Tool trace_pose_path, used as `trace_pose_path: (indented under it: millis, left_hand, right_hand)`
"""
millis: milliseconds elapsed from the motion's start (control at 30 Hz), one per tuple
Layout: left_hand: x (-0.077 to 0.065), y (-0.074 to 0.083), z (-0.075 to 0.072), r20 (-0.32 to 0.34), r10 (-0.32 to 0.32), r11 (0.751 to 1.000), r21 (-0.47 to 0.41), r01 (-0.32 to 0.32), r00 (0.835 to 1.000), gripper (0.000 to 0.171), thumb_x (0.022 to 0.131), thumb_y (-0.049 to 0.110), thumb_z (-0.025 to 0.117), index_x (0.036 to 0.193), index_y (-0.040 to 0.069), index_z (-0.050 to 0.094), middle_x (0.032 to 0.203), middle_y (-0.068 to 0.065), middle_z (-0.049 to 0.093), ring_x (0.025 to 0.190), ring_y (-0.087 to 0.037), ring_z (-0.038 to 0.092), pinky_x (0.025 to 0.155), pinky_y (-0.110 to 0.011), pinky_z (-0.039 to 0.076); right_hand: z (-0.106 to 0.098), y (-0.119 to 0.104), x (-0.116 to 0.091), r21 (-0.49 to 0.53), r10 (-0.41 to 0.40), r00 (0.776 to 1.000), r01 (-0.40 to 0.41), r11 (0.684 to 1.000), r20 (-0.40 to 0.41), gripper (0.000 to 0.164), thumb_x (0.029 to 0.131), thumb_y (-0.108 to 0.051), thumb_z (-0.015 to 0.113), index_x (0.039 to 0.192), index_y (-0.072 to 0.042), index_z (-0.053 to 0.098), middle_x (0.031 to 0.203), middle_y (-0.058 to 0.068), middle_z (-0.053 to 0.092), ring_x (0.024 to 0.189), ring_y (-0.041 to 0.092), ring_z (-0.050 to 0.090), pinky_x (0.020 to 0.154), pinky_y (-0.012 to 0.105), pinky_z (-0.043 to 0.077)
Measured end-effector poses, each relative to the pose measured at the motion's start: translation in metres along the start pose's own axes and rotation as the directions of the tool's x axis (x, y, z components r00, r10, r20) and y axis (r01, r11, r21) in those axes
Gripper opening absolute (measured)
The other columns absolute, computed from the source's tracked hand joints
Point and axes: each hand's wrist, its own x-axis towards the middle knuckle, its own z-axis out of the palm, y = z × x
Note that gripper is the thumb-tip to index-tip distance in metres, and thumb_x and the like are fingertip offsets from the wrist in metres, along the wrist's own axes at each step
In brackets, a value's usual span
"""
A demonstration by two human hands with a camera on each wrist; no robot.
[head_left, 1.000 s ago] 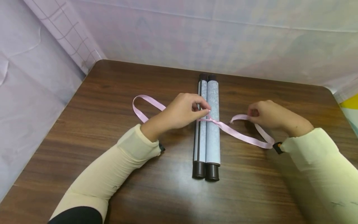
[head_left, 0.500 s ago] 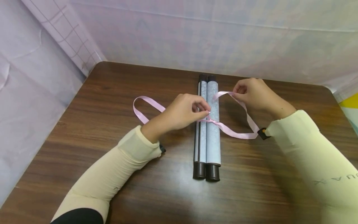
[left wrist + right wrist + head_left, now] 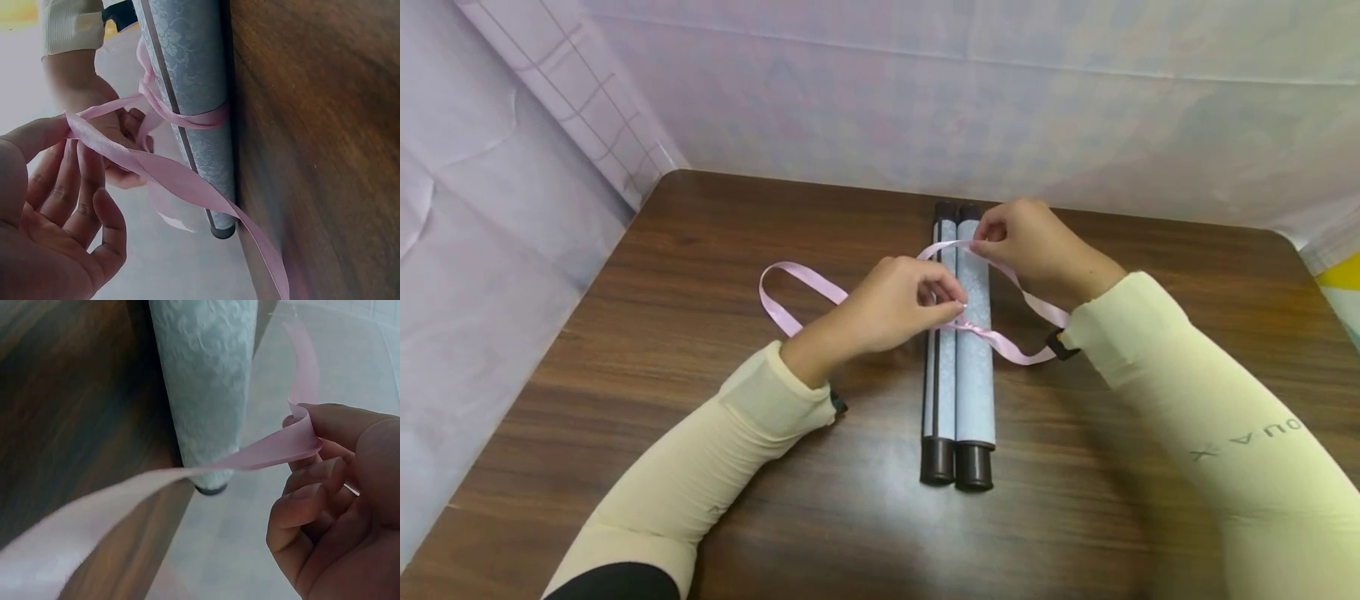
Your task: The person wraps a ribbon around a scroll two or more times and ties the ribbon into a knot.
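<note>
Two rolls of pale blue patterned material [image 3: 975,392] with dark end caps lie side by side, like a scroll rolled from both ends. A pink ribbon [image 3: 197,120] circles them and is twisted together on top near the middle. My left hand [image 3: 891,304] pinches one part of the ribbon between thumb and forefinger just above the rolls; a loop of it trails to the left. Farther back, my right hand [image 3: 1030,246] pinches the other length of ribbon [image 3: 265,450] near its end. That free end hangs over the rolls towards the left hand.
The rolls lie on a brown wood-grain table [image 3: 820,500]. Behind it hangs a pale patterned cloth [image 3: 955,100], with another white cloth [image 3: 482,208] at the left. A yellow patch [image 3: 1341,271] shows at the far right.
My right hand has moved left and back from the table's right side, carrying its ribbon end up and over the rolls. The left hand has stayed nearly still, pinching its part.
</note>
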Motion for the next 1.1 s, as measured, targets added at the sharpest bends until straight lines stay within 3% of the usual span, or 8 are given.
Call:
trace_pose_path:
  millis: [200, 467, 800, 967, 1100]
  left_hand:
    - [0.0, -0.001, 0.0, 0.0, 0.02, 1.0, 0.004, -0.02, 1.0, 0.005, 0.085, 0.022, 0.069, 0.088, 0.017, 0.07, 0.081, 0.008, 0.068, 0.071, -0.004, 0.058, 0.065, -0.025, 0.051]
    - [0.0, 0.001, 0.001, -0.005, 0.018, 0.999, -0.034, -0.018, 1.0, 0.004, 0.084, 0.023, 0.07, 0.084, 0.019, 0.069, 0.079, 0.007, 0.069, 0.068, -0.005, 0.059, 0.061, -0.024, 0.052]
    - [0.0, 0.0, 0.0, -0.003, 0.019, 0.999, -0.033, -0.019, 1.0, 0.005, 0.084, 0.023, 0.07, 0.084, 0.018, 0.068, 0.079, 0.007, 0.068, 0.069, -0.003, 0.059, 0.064, -0.024, 0.053]
    - [-0.001, 0.001, 0.0, -0.011, 0.018, 1.0, -0.018, -0.018, 1.0, 0.005, 0.084, 0.025, 0.07, 0.084, 0.02, 0.068, 0.079, 0.009, 0.067, 0.064, -0.005, 0.056, 0.057, -0.024, 0.049]
    - [-0.002, 0.001, 0.0, -0.03, 0.028, 1.0, -0.009, -0.028, 0.999, 0.005, 0.084, 0.024, 0.07, 0.084, 0.02, 0.069, 0.079, 0.008, 0.065, 0.059, -0.008, 0.052, 0.051, -0.024, 0.044]
  right_hand:
    - [0.012, -0.004, 0.011, -0.032, -0.056, 0.998, 0.056, 0.998, 0.0, 0.012, 0.087, -0.02, 0.066, 0.082, -0.01, 0.071, 0.067, 0.008, 0.061, 0.056, 0.018, 0.049, 0.046, 0.03, 0.041]
    - [0.021, -0.012, 0.017, -0.05, -0.03, 0.997, 0.034, 0.998, 0.071, 0.007, 0.083, -0.021, 0.07, 0.081, -0.015, 0.073, 0.076, 0.005, 0.067, 0.065, 0.018, 0.054, 0.054, 0.031, 0.046]
    - [0.026, -0.013, 0.019, -0.031, -0.059, 0.997, 0.061, 0.998, 0.057, 0.008, 0.081, -0.019, 0.072, 0.084, -0.012, 0.074, 0.086, 0.005, 0.071, 0.075, 0.018, 0.057, 0.065, 0.034, 0.05]
    - [0.028, -0.01, 0.015, 0.005, -0.087, 0.996, 0.087, 0.996, 0.035, 0.011, 0.082, -0.02, 0.071, 0.089, -0.012, 0.076, 0.092, 0.007, 0.073, 0.081, 0.016, 0.059, 0.071, 0.037, 0.05]
    - [0.027, -0.008, 0.005, 0.05, -0.12, 0.992, 0.122, 0.991, -0.041, 0.014, 0.084, -0.023, 0.069, 0.093, -0.014, 0.075, 0.092, 0.005, 0.073, 0.071, 0.017, 0.057, 0.062, 0.035, 0.047]
